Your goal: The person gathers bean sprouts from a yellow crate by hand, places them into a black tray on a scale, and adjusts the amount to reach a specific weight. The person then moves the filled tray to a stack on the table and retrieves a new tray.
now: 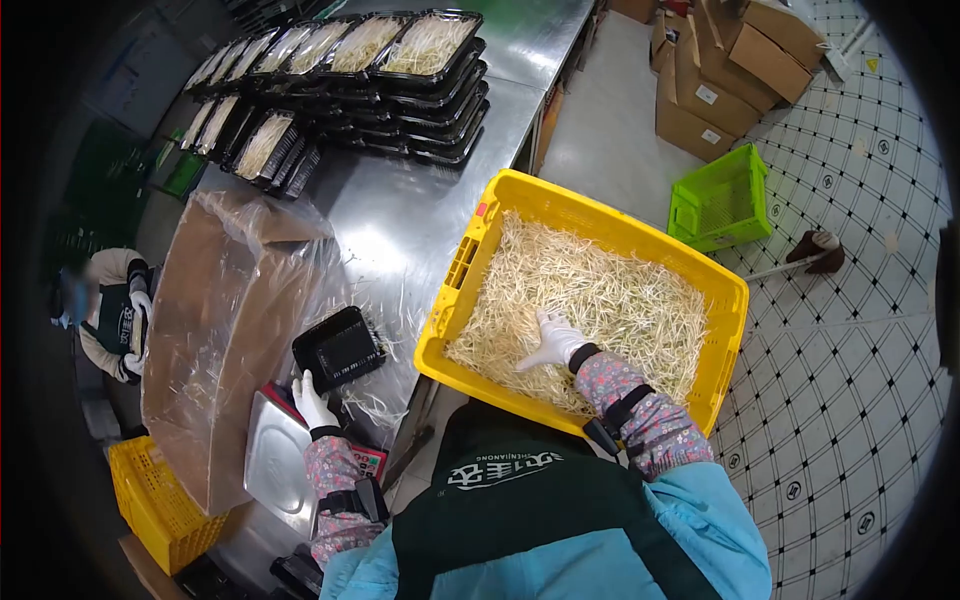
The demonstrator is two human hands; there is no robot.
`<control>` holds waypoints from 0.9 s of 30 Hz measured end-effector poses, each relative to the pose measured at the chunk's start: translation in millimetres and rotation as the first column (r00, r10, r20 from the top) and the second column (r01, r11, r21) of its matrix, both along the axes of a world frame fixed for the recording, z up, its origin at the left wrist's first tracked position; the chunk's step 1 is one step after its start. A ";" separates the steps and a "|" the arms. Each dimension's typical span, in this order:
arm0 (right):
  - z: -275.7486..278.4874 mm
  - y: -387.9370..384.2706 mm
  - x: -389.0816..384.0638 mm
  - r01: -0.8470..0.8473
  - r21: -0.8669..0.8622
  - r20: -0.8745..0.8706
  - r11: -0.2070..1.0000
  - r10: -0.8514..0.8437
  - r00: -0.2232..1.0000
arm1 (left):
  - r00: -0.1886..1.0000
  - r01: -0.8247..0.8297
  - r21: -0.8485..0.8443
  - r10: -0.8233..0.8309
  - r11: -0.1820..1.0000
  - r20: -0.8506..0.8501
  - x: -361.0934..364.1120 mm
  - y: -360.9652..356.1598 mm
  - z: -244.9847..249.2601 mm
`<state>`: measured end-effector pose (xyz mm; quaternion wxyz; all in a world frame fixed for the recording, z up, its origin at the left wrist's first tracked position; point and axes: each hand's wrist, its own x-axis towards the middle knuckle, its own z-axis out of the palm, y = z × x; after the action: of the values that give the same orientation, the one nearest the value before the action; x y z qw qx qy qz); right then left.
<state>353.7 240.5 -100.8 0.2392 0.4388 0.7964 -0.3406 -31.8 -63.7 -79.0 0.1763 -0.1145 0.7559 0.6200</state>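
My left hand, in a white glove, is at the near-left edge of a black plastic tray, its fingers against the rim. No sprouts show inside that tray. My right hand, also gloved in white, rests on a heap of pale bean sprouts with its fingers spread. The sprouts fill a yellow crate directly in front of me. Beside my left wrist lie a scale with a metal plate and a red keypad.
Stacked trays of sprouts stand at the back of the steel table. A plastic-lined cardboard box is on the left, with a co-worker beyond it. A green crate and cardboard boxes are at right.
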 end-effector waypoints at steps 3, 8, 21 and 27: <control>5.1 -8.8 -6.4 -0.033 0.051 0.058 0.998 0.030 0.998 | 0.995 -0.060 0.018 0.059 0.998 0.075 2.9 -1.8 -22.1; 15.0 -2.3 17.1 0.110 -0.001 -0.162 0.994 -0.109 0.981 | 0.966 -0.221 0.106 0.202 0.970 0.162 -1.8 -1.2 -56.4; 112.9 14.4 9.7 0.000 0.261 -0.281 0.965 0.076 0.957 | 0.898 -0.157 0.344 0.279 0.926 -0.340 29.8 50.9 45.6; 169.8 -23.3 -81.3 -0.183 0.677 -0.326 0.713 0.513 0.794 | 0.309 0.124 -0.153 -0.184 0.980 -0.933 103.1 74.5 165.4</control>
<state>272.4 217.2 69.0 -0.0654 0.2257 0.9658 -0.1094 71.3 10.8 86.4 -0.2398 0.3344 0.7406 0.5313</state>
